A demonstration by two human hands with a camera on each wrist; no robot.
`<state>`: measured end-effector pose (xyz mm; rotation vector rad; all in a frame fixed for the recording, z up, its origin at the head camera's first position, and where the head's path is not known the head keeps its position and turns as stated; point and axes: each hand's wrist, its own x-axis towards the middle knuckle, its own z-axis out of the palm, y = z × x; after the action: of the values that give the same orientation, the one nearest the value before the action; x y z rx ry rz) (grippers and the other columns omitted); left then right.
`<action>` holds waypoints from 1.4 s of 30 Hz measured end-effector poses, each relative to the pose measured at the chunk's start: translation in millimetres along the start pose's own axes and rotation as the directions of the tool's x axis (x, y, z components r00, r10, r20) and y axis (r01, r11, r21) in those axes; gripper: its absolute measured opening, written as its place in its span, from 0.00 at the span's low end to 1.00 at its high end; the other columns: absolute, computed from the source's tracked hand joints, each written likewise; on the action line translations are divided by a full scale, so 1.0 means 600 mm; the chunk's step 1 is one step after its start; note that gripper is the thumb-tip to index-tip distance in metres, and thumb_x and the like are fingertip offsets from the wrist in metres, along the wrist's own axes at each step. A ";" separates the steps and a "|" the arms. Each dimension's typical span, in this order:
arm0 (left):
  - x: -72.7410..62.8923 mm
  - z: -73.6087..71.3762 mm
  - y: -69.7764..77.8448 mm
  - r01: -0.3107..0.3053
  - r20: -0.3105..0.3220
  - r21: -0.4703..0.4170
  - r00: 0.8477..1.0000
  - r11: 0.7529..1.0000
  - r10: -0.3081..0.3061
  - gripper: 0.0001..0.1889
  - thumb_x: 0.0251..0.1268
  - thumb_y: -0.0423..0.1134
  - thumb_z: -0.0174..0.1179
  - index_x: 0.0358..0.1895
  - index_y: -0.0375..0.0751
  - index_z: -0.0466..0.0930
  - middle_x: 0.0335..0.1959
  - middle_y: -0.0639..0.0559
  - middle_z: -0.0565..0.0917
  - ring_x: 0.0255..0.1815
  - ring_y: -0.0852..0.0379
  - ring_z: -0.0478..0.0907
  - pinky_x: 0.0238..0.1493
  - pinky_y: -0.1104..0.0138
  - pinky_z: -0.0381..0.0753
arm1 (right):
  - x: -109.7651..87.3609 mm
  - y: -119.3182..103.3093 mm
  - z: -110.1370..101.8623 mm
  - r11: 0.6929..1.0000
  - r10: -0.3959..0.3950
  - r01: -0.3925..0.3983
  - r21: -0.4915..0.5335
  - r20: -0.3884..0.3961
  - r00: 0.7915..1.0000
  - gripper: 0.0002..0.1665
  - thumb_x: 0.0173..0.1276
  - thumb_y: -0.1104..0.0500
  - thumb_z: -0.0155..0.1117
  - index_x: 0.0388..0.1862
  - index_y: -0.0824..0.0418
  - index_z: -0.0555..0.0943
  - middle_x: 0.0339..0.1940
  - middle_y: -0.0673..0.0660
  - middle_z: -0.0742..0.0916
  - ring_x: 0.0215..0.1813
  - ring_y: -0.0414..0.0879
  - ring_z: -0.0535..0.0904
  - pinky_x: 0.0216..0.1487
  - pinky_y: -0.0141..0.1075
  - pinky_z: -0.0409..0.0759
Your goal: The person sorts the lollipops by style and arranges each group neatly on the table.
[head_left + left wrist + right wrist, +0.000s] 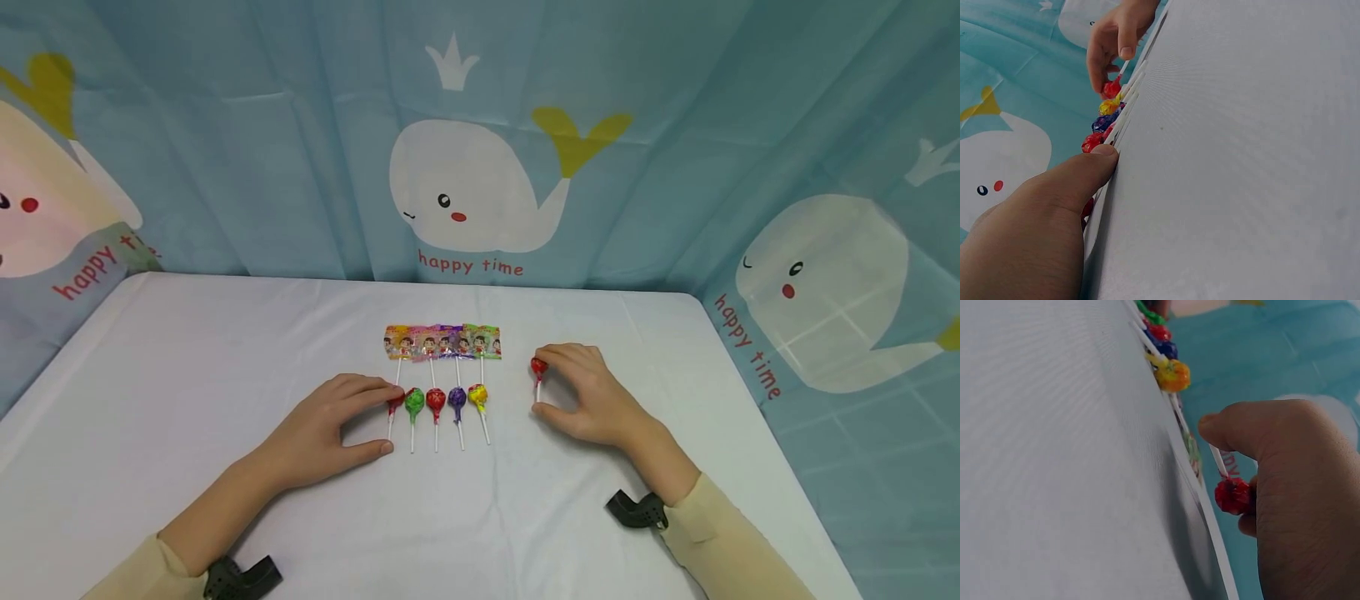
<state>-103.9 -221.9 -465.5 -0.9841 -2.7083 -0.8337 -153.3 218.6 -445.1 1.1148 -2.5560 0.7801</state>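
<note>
On the white table, a row of lollipops lies with sticks toward the person. At its left end is a dark red lollipop [395, 403], held lengthwise by my left hand [330, 429]: fingertips at its head, thumb by the stick's lower end. Beside it lie a green lollipop [414, 402], a red one [436, 400], a purple one [457, 398] and a yellow one [477, 394]. Apart on the right, my right hand [588, 396] pinches another red lollipop [1233, 495], fingers at the head and thumb at the stick's end. In the left wrist view, my thumb partly hides the row.
Behind the row lie several flat lollipops in printed wrappers [442, 342], their sticks pointing toward the person. The table [225, 358] wears a white cover. A blue curtain [315, 167] with whale prints hangs along its back and sides.
</note>
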 end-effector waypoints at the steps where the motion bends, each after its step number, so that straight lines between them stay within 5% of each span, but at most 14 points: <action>1: 0.000 0.000 0.000 0.001 0.002 0.001 1.000 1.000 -0.001 0.37 0.63 0.59 0.80 0.76 0.62 0.80 0.72 0.61 0.80 0.74 0.53 0.73 0.74 0.48 0.73 | 0.001 -0.001 0.001 1.000 -0.005 0.005 -0.003 0.000 1.000 0.42 0.62 0.50 0.82 0.71 0.69 0.81 0.69 0.60 0.85 0.72 0.57 0.77 0.68 0.55 0.71; 42: 0.001 -0.001 -0.001 0.004 0.004 -0.008 1.000 1.000 -0.004 0.37 0.63 0.59 0.80 0.76 0.63 0.80 0.72 0.61 0.80 0.74 0.52 0.73 0.74 0.48 0.72 | 0.017 -0.031 0.022 0.998 -0.068 0.068 0.009 0.067 0.995 0.44 0.64 0.47 0.81 0.73 0.67 0.80 0.70 0.58 0.84 0.73 0.54 0.77 0.71 0.53 0.70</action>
<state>-104.7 -222.0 -464.9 -0.9834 -2.7138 -0.8450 -146.6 194.5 -444.8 1.2433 -2.5564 0.7480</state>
